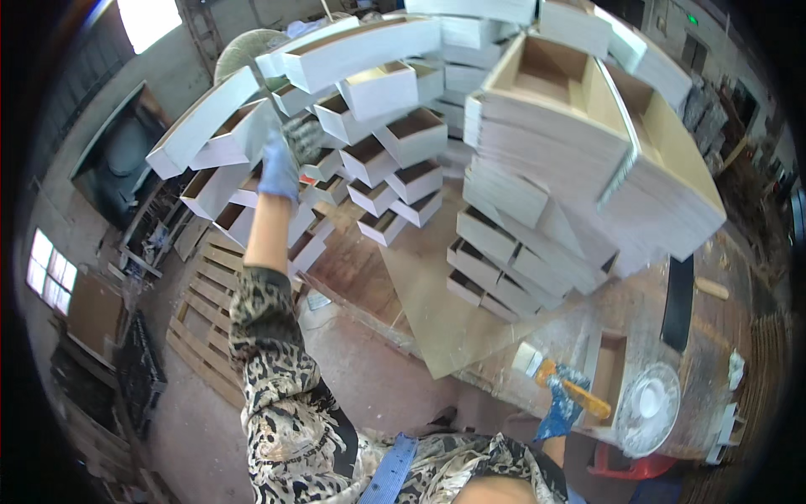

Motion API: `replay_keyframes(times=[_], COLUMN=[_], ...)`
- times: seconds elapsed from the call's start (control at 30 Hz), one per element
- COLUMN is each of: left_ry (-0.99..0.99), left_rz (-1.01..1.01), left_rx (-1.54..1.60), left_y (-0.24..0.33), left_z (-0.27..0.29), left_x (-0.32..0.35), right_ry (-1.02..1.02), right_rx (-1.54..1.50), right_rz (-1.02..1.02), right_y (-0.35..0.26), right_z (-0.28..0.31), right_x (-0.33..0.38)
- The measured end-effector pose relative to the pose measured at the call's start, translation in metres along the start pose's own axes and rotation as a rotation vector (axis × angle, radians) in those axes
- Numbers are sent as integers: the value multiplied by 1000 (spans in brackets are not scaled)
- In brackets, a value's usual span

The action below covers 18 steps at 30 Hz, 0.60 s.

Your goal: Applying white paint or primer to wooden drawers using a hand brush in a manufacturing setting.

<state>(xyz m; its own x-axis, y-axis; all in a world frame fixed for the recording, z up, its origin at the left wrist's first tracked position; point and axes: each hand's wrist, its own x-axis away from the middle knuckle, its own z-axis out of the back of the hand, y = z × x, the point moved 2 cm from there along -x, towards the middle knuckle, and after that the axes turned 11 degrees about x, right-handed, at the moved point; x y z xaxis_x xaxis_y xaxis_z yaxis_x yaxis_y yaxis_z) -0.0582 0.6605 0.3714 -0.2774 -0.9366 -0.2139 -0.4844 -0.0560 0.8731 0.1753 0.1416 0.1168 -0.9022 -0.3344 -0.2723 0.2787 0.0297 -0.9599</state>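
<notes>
My left arm stretches far out, and my left hand [279, 168], in a light blue glove, is closed on the end of a white drawer [227, 151] high on the left stack. Its fingertips are partly hidden. Low on the right, my right hand [561, 407], in a paint-smeared blue glove, grips a paintbrush [575, 388] by its wooden handle. The brush's white bristles point up and left. Beside this hand lie a narrow drawer [593, 370] with a brown inside and a round paint-coated tub [667, 420] with white in it.
White drawers [403, 139] are stacked crosswise on the worktable [353, 260]. Larger drawers [546, 139] top a tall stack at right. A brown board [420, 328] overhangs the table edge. Also there: a black strip [678, 302], a wooden pallet [206, 311] on the floor, and a red stool [625, 466].
</notes>
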Motion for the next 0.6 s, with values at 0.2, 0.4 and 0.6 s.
replay_keyframes(times=[0.2,0.4,0.6], left_ry=[-169,-358,-305], left_rz=[530,1232,1599], left_rx=[62,124,261], left_y=[-141,-243,-332], left_z=[-26,-123,-216], left_x=[162,391,573], right_ry=[-30,477,593], right_rx=[786,-397,-528], right_rz=[77,-38,-192], right_y=[4,-20,27], right_z=[71,237,382], right_x=[-38,-58,-75])
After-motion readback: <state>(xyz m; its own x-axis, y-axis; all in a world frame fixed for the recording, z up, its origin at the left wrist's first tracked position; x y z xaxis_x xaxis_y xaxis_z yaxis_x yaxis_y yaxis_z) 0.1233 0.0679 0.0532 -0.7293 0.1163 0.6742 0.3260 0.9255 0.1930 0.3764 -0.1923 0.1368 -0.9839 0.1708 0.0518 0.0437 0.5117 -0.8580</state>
